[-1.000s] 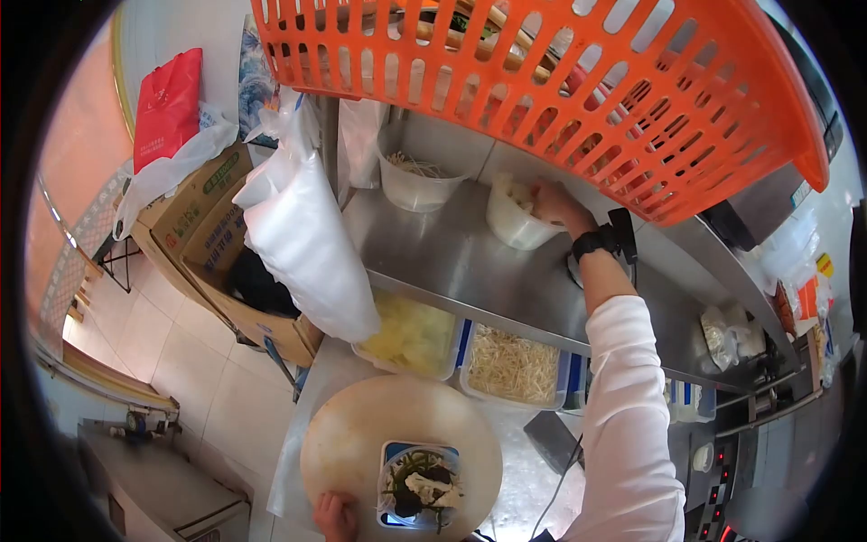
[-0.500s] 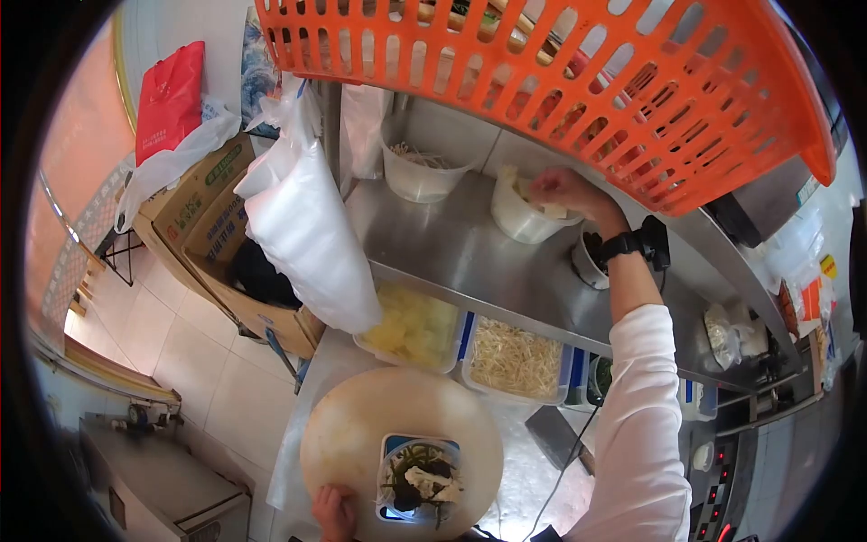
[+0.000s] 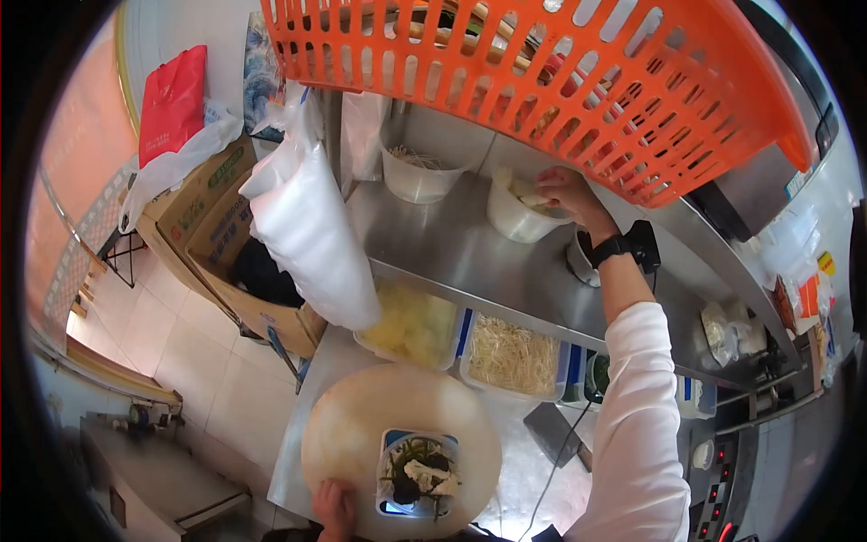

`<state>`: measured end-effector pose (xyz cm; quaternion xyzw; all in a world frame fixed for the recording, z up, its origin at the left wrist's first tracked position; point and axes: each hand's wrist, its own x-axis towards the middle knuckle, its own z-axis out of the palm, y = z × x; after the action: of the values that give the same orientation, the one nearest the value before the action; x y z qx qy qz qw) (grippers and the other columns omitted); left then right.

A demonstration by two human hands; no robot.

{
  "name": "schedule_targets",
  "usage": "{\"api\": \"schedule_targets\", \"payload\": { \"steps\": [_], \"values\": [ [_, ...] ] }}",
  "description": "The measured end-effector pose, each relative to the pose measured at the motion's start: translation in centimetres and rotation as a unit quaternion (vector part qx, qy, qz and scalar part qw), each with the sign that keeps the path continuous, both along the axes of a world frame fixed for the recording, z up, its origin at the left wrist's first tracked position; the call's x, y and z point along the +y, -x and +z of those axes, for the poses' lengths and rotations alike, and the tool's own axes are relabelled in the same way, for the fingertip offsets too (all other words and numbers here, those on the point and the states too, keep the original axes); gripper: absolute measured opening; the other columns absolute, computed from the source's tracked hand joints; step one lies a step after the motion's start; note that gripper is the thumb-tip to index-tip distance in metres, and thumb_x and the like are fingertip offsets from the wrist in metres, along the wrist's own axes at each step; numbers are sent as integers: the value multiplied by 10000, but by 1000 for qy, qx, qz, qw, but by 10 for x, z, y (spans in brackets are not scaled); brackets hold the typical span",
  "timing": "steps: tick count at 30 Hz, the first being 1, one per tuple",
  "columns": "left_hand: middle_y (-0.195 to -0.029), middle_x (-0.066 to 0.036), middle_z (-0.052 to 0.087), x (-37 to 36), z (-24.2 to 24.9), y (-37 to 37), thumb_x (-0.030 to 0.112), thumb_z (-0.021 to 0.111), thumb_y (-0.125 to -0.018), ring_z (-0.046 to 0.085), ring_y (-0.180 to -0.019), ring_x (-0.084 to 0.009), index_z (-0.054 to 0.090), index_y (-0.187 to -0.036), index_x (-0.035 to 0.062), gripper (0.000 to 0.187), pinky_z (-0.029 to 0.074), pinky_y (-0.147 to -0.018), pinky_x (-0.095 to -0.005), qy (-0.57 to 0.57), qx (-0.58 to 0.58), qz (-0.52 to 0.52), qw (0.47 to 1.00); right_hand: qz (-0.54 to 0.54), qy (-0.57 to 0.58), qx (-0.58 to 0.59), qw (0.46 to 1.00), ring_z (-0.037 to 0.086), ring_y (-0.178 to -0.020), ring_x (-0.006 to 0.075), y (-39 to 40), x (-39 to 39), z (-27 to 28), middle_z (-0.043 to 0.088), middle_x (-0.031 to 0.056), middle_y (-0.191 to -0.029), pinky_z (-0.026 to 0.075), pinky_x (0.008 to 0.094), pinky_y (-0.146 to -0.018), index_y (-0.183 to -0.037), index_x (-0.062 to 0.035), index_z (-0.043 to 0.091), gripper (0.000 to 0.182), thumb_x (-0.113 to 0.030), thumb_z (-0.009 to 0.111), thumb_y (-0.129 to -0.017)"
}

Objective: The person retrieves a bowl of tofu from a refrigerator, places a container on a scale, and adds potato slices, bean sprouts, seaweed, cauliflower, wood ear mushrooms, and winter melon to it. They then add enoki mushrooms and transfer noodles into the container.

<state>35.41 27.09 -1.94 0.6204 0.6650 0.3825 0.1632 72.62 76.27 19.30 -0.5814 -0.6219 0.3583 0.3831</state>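
My right hand (image 3: 567, 191) reaches into a white plastic tub (image 3: 519, 217) on the steel shelf, its fingers closed on a pale piece of food at the rim. Pale pieces (image 3: 524, 192) show inside the tub. My left hand (image 3: 334, 508) rests at the near left edge of the round cutting board (image 3: 357, 425), fingers curled in, with nothing visible in them. A clear container (image 3: 449, 449) on the board holds dark green strands, black pieces and a whitish piece. Under it is a square blue-and-white base, partly hidden.
An orange basket (image 3: 650, 135) hangs low over the shelf (image 3: 433, 239). Another tub (image 3: 420, 181) stands left, a small cup (image 3: 582, 262) right. Below are boxes of yellow pieces (image 3: 411, 325) and bean sprouts (image 3: 513, 357). A white plastic bag (image 3: 307, 235) hangs left; a cable (image 3: 562, 456) crosses the counter.
My right hand has shifted slightly within the tub and its fingers have drawn in around a pale piece. My left hand stays by the board. The view has tilted a little.
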Motion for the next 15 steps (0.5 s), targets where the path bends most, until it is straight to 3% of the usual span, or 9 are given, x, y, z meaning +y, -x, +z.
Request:
{"api": "schedule_targets", "payload": {
  "steps": [4,6,7,9,10,12,15],
  "values": [
    [-688,-87,530,3,3,-3,-32,515,-599,521,-655,-293,528,-695,76,146,397,-561,-379,-9,-6,11,1000,85,65,-70,992,547,-733,116,7,-7,11,575,26,-839,472,242,-610,-946,-40,579,226,-58,611,-722],
    [-689,-86,528,3,3,-2,-34,514,-605,522,-650,-292,528,-696,77,144,396,-561,-381,-13,-5,14,1000,126,90,-213,965,546,-741,117,19,-7,12,566,43,-895,474,239,-602,-999,-38,564,285,-62,615,-720],
    [-691,-86,529,3,3,-2,-35,516,-610,523,-649,-291,530,-695,79,143,396,-560,-381,-22,-5,12,1000,128,90,-209,965,546,-741,117,20,-7,12,566,43,-895,474,239,-602,-999,-38,564,285,-62,615,-720],
    [-693,-86,529,0,-1,2,-36,518,-615,524,-648,-291,533,-694,81,142,395,-560,-381,-26,-1,10,1000,136,92,-101,981,542,-809,132,18,-7,12,556,41,-928,471,248,-670,-1004,-36,569,289,-72,614,-720],
    [-695,-90,531,-1,-7,1,-33,521,-623,524,-652,-296,535,-695,79,134,396,-566,-384,-20,-4,10,1000,138,95,-101,981,542,-809,132,13,-4,10,556,41,-928,471,248,-670,-1004,-36,569,289,-72,614,-720],
    [-698,-95,533,-5,-13,-1,-30,525,-631,524,-655,-301,538,-696,78,126,397,-573,-388,-6,-12,12,1000,45,-64,26,997,525,-901,136,2,-5,7,545,35,-998,446,267,-762,-1029,-34,566,309,-68,603,-724],
    [-700,-120,529,-4,-19,2,-23,527,-647,523,-663,-312,535,-705,63,104,398,-591,-402,-23,9,-6,1000,53,-147,78,985,501,-1021,137,-17,-28,17,510,34,-1162,390,268,-847,-1193,-50,469,449,-44,572,-756]
  ]
}}
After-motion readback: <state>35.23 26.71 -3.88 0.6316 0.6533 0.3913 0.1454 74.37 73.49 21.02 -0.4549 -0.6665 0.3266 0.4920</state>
